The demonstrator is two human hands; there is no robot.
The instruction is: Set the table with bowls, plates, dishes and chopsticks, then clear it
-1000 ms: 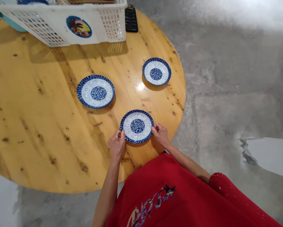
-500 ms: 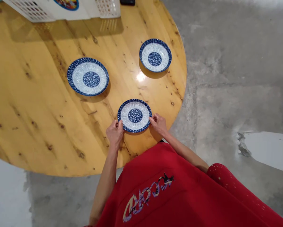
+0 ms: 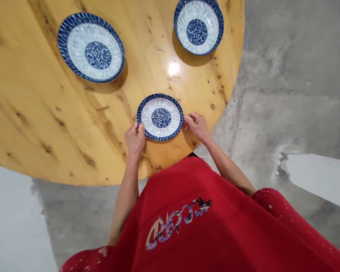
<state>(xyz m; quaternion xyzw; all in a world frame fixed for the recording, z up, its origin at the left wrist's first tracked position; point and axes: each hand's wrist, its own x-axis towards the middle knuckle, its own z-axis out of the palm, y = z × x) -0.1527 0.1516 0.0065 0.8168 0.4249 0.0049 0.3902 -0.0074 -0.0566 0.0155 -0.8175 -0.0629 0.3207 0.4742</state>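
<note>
A small blue-and-white patterned plate (image 3: 160,118) rests on the wooden table near its front edge. My left hand (image 3: 135,139) pinches the plate's lower left rim, the thumb on top and the other fingers curled by the edge. On the opposite side, my right hand (image 3: 197,127) is right beside the rim with its fingers slightly apart and loosely bent, holding nothing. Farther back lie two more dishes in the same pattern, a left dish (image 3: 98,55) and a right dish (image 3: 196,31), which look deeper.
The round wooden table (image 3: 39,124) has a curved edge along its front and right. Grey concrete floor (image 3: 286,75) shows beyond it. My red apron (image 3: 181,211) is close against the front edge.
My right hand has let go of the small plate's right rim and moved slightly away. The view has tilted down and come closer, so the white basket is out of sight.
</note>
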